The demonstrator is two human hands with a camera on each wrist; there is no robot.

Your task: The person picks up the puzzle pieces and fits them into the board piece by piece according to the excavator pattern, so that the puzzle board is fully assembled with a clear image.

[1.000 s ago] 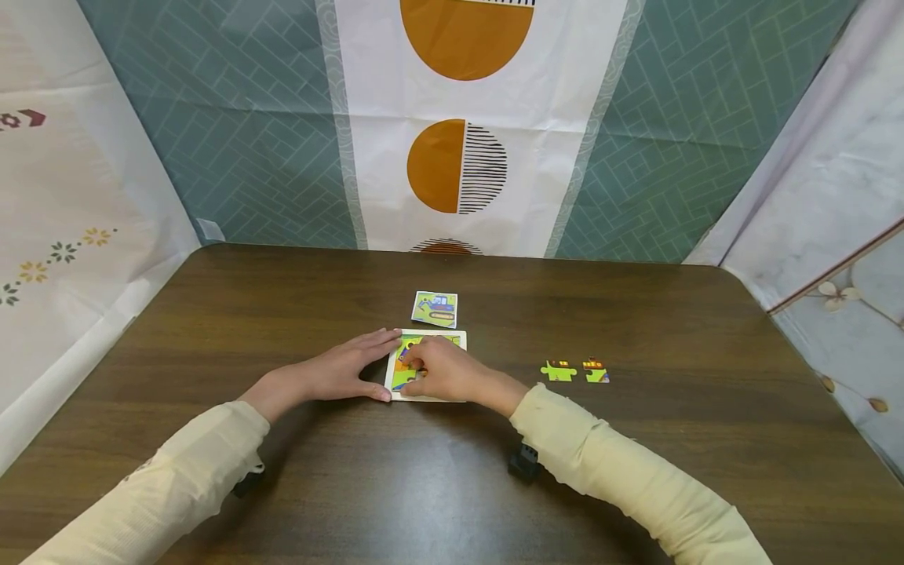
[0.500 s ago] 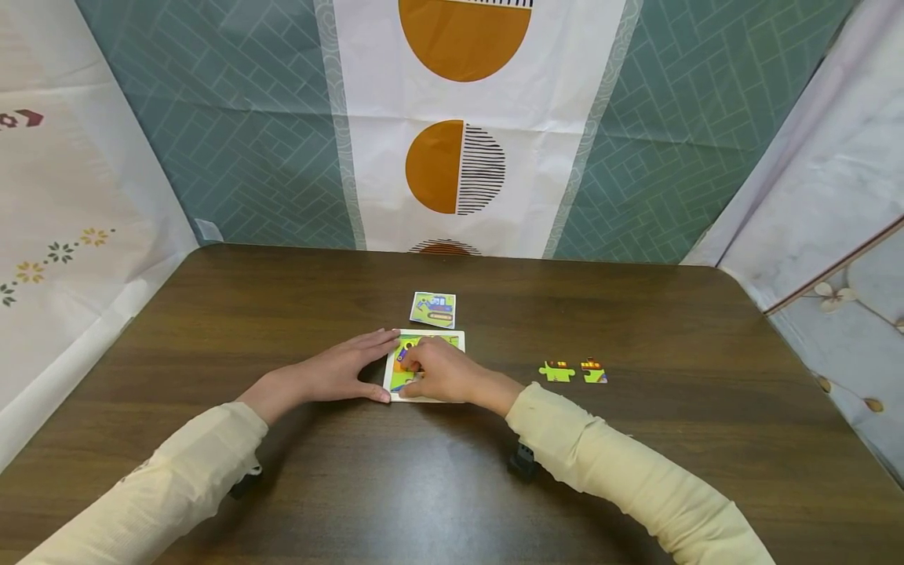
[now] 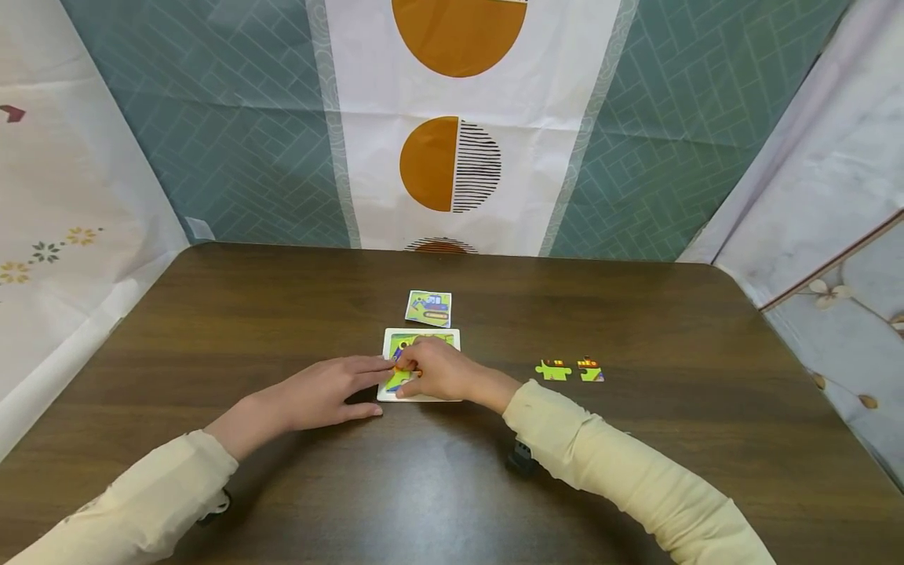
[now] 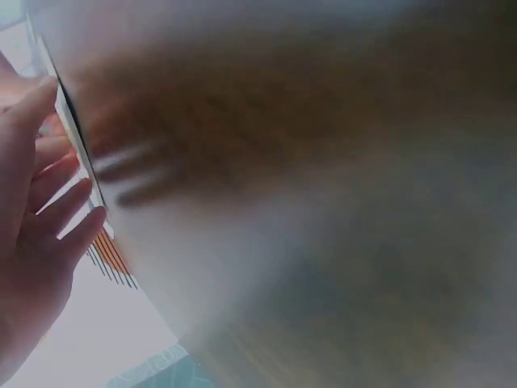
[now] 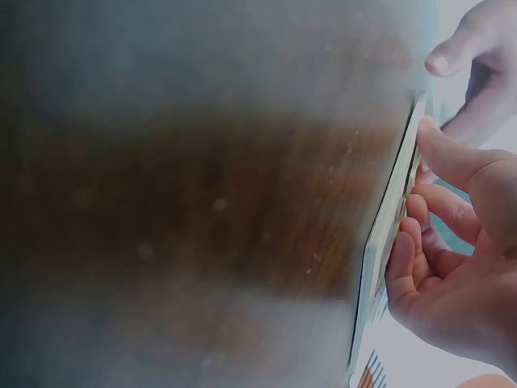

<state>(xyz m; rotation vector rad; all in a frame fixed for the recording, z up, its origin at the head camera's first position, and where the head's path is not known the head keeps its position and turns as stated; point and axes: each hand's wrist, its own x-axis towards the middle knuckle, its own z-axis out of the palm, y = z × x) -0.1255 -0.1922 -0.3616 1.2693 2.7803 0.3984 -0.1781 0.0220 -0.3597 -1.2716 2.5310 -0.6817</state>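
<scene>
A white-rimmed puzzle board with a green picture lies flat on the table, partly hidden by my hands. Over its middle is my right hand, fingers curled, pinching a puzzle piece with some orange against the board; most of that piece is hidden. In the right wrist view the thumb lies near the rim and the fingertips meet the board's top. My left hand stretches in from the left, fingers straight, fingertips at the board's left side beside the right hand, its thumb apart from the rim.
Behind the board lies a picture card of a digger. To the right, two loose puzzle pieces, one green and one green with red and purple, lie side by side on the brown table. Patterned cloths hang around it.
My left hand has left the board's far left corner and shifted nearer me, its thumb now off the rim. The right hand stays over the board. The head view has shifted slightly.
</scene>
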